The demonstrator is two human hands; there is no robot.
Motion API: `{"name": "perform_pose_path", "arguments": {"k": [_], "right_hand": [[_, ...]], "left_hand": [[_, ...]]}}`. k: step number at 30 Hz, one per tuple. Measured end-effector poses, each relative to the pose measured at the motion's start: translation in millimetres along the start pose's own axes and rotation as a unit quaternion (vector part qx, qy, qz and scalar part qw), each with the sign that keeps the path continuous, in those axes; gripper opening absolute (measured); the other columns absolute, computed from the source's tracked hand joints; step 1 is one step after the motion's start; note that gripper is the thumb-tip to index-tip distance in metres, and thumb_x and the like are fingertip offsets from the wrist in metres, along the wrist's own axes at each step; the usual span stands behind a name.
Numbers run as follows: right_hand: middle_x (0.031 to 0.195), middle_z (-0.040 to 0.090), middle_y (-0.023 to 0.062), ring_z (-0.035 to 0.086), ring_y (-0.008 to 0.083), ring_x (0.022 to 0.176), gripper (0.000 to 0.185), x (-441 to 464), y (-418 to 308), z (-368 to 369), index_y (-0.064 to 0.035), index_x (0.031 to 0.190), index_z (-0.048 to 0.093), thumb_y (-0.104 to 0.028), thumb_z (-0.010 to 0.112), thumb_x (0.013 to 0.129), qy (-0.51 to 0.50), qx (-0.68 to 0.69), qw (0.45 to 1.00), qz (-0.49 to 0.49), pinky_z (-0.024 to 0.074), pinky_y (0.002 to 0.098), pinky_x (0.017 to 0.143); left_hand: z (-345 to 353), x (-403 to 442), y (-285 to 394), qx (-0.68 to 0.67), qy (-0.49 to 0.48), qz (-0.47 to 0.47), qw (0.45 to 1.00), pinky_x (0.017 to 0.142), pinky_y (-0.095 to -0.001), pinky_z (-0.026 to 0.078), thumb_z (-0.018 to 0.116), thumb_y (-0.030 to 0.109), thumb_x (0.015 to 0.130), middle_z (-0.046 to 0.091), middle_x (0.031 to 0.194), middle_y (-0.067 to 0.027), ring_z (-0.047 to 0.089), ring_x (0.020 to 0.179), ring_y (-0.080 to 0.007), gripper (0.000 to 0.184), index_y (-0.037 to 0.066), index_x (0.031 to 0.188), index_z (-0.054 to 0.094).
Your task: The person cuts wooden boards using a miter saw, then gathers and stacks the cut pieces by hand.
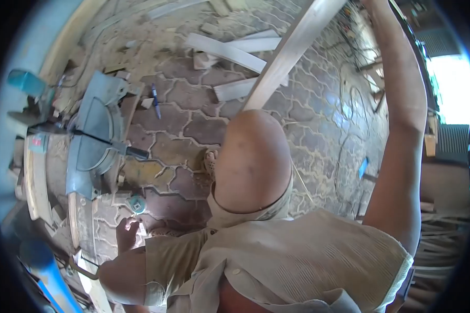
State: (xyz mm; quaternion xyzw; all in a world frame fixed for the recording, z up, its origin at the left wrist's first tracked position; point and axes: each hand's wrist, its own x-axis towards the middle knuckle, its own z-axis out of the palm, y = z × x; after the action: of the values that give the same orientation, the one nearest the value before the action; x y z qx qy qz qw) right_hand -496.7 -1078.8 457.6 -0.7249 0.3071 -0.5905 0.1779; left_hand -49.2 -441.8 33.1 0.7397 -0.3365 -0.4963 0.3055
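Can't say how much is left for us tbh: shorter wood pcs (227, 52) lie on the pavers (190, 127), so some cutting's prob done IMO, but the long wooden plank (292, 57) isn't on the miter saw (97, 138) & we see no cut line. Plank slants up past our right knee (253, 154), low end hidden behind it, top out of frame. Looks pale, straight, squared edges. Our left hand (128, 233) is near the tape measure (136, 204), fingers bent, can't tell if they've got anything. Right hand's out of frame, so can't tell its grip either.
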Motion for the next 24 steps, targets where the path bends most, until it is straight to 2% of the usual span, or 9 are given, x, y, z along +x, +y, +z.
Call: {"name": "perform_pose_path", "arguments": {"k": [2,3,4,8,10,13,18,20,24], "right_hand": [[0.111,0.066,0.0144,0.063,0.0213,0.094,0.053,-10,17,-8,0.0050,0.126,0.053,-0.016,0.078,0.084,0.103,-0.084,0.991,0.021,0.0541,0.0348,0.084],[0.114,0.065,0.0161,0.064,0.0254,0.098,0.058,-37,4,7,0.0038,0.128,0.052,-0.028,0.078,0.087,0.119,-0.082,0.990,0.004,0.0532,0.0379,0.088],[0.092,0.071,0.0112,0.068,0.0213,0.077,0.065,-28,39,-22,0.0071,0.119,0.057,-0.033,0.085,0.076,0.065,-0.169,0.980,0.081,0.0565,0.0328,0.072],[0.113,0.067,0.0180,0.069,0.0236,0.098,0.056,-111,74,-5,0.0091,0.122,0.054,-0.022,0.083,0.085,0.154,0.087,0.980,0.096,0.0587,0.0353,0.086],[0.122,0.064,0.0172,0.065,0.0247,0.105,0.076,-175,72,6,0.0094,0.134,0.051,-0.043,0.079,0.087,0.151,0.024,0.935,0.319,0.0556,0.0415,0.090],[0.130,0.060,0.0138,0.061,0.0283,0.114,0.074,-245,132,27,-0.0063,0.145,0.048,-0.044,0.076,0.088,0.138,0.142,0.928,0.316,0.0518,0.0463,0.093],[0.129,0.060,0.0143,0.061,0.0283,0.115,0.070,-229,131,48,0.0011,0.139,0.050,-0.048,0.069,0.094,0.224,0.131,0.875,0.409,0.0522,0.0433,0.098],[0.138,0.055,0.0078,0.056,0.0284,0.123,0.062,-216,118,67,-0.0093,0.142,0.048,-0.055,0.055,0.100,0.169,0.167,0.879,0.414,0.0464,0.0466,0.105],[0.150,0.047,0.0081,0.048,0.0285,0.134,0.070,-226,104,123,-0.0086,0.150,0.039,-0.058,0.049,0.102,0.121,0.305,0.846,0.421,0.0395,0.0443,0.114]], "left_hand": [[0,-5,-3,-0.006,-0.007,-0.011,1.000,0.073,-0.0299,0.051,0.067,0.011,0.089,0.070,0.087,-0.0092,0.064,0.080,-0.0129,0.017,-0.004,0.096,0.062],[-2,-8,-3,0.020,0.007,-0.011,1.000,0.071,-0.0298,0.051,0.068,0.011,0.089,0.070,0.087,-0.0092,0.063,0.080,-0.0123,0.018,-0.003,0.099,0.064],[-3,-12,-2,0.045,0.021,-0.014,0.999,0.070,-0.0298,0.051,0.069,0.012,0.089,0.070,0.086,-0.0091,0.063,0.079,-0.0118,0.020,-0.003,0.102,0.065],[-5,-23,3,0.026,0.059,-0.063,0.996,0.061,-0.0285,0.048,0.070,0.013,0.088,0.067,0.078,-0.0064,0.059,0.071,-0.0094,0.018,0.000,0.099,0.067],[-6,-20,-24,0.018,0.053,-0.061,0.997,0.064,-0.0295,0.049,0.070,0.012,0.087,0.069,0.080,-0.0074,0.061,0.073,-0.0102,0.018,-0.001,0.099,0.067],[-3,-13,-26,0.015,0.038,-0.053,0.998,0.073,-0.0306,0.053,0.072,0.010,0.086,0.072,0.087,-0.0102,0.067,0.082,-0.0142,0.019,-0.003,0.100,0.067],[-31,-3,10,0.082,0.021,-0.013,0.996,0.080,-0.0344,0.056,0.073,0.013,0.087,0.073,0.098,-0.0145,0.070,0.090,-0.0199,0.033,-0.003,0.115,0.065],[-50,4,30,0.063,0.020,-0.018,0.998,0.082,-0.0352,0.056,0.073,0.018,0.088,0.073,0.100,-0.0139,0.069,0.092,-0.0203,0.033,-0.002,0.113,0.066],[-64,25,105,0.093,-0.088,0.031,0.991,0.082,-0.0348,0.054,0.075,0.028,0.087,0.071,0.095,-0.0143,0.069,0.089,-0.0210,0.033,-0.001,0.103,0.071]]}}
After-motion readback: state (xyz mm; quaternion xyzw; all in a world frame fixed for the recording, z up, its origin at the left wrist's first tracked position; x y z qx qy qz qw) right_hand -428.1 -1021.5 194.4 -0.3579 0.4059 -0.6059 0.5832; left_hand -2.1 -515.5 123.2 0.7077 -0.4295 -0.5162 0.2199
